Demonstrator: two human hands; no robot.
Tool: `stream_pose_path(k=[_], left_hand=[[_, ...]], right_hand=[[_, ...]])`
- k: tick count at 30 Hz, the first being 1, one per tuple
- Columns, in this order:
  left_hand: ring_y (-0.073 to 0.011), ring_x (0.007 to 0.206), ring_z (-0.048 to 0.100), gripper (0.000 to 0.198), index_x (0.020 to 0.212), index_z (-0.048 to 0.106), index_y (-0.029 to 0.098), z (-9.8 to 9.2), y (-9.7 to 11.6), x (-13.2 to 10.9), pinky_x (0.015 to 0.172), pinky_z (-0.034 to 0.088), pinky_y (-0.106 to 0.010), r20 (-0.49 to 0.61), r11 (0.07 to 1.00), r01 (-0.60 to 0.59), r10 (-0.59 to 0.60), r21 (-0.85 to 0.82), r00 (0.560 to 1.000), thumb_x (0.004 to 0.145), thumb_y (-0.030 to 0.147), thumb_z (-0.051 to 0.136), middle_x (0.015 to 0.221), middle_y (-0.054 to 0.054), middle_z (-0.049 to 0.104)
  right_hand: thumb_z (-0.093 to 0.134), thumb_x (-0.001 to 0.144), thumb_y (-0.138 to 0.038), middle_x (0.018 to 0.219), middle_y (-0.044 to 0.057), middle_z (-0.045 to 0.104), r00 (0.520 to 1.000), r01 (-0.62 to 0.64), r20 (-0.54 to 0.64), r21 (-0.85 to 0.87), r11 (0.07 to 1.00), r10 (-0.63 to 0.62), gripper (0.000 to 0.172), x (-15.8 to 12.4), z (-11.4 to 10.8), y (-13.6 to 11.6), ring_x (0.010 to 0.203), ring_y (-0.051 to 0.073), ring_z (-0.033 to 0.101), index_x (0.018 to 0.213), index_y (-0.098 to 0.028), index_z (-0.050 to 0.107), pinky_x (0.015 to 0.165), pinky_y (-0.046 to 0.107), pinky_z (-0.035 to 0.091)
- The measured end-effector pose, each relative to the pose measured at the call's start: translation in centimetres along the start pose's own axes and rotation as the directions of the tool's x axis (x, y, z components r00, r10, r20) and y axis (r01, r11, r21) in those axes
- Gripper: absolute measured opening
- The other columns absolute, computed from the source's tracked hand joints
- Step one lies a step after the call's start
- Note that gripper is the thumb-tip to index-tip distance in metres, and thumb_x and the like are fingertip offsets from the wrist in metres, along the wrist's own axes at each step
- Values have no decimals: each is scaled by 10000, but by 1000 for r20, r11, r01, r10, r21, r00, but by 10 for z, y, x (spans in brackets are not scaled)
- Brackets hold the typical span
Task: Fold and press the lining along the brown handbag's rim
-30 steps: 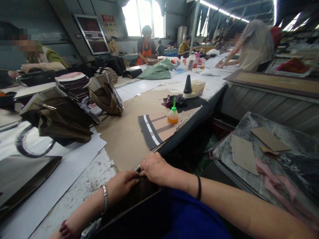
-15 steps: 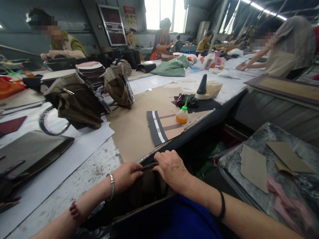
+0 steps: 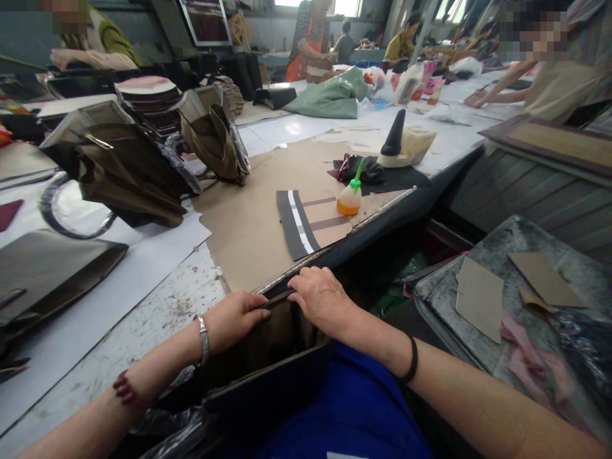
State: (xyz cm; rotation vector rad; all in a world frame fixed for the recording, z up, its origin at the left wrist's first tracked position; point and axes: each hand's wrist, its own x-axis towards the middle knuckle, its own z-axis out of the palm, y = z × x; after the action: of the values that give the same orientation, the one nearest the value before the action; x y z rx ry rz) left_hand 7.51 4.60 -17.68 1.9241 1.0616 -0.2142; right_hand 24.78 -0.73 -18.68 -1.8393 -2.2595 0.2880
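Bag (image 3: pixel 272 379) held at far rim by two hands

Left hand (image 3: pixel 234 319): mine, thumb and fingers closed on the dark bag's far rim. Right hand (image 3: pixel 322 299): mine, pinching the same rim just beside the left, fingers bent over the top. The bag's mouth faces up, and brown lining shows below both hands. Its near wall stands between my hands and my blue garment (image 3: pixel 344 408). What supports the bag from beneath I cannot tell.

Beyond my hands, on the worktable (image 3: pixel 176 280), a striped panel (image 3: pixel 313 223) lies on brown paper (image 3: pixel 243 236). At the panel's right edge stands a green-nozzled bottle (image 3: pixel 349 203) with orange liquid. Well to the right of my right hand, a stained grey surface (image 3: pixel 430 290) bears a grey card (image 3: pixel 480 299) and pink cloth (image 3: pixel 526 360).
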Motion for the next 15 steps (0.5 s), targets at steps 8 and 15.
stream_pose_path(k=[8,15], left_hand=[[-189,665,568,339,787,620,164,0,4,-2,610,431,-257,15,998,33,-34,54,999,707,399,390,688,-13,653],[-212,684,590,343,772,622,165,2,-5,-5,639,456,-280,30,999,32,-33,23,999,713,406,385,710,-21,666]], right_hand=[[554,803,-282,798,31,559,1000,8,9,20,1000,-8,106,5,5,-1,801,178,485,784,-192,606,658,277,315],[532,808,-276,788,33,566,1000,15,19,18,1000,-15,134,8,4,1,773,171,503,733,-185,598,641,273,345]])
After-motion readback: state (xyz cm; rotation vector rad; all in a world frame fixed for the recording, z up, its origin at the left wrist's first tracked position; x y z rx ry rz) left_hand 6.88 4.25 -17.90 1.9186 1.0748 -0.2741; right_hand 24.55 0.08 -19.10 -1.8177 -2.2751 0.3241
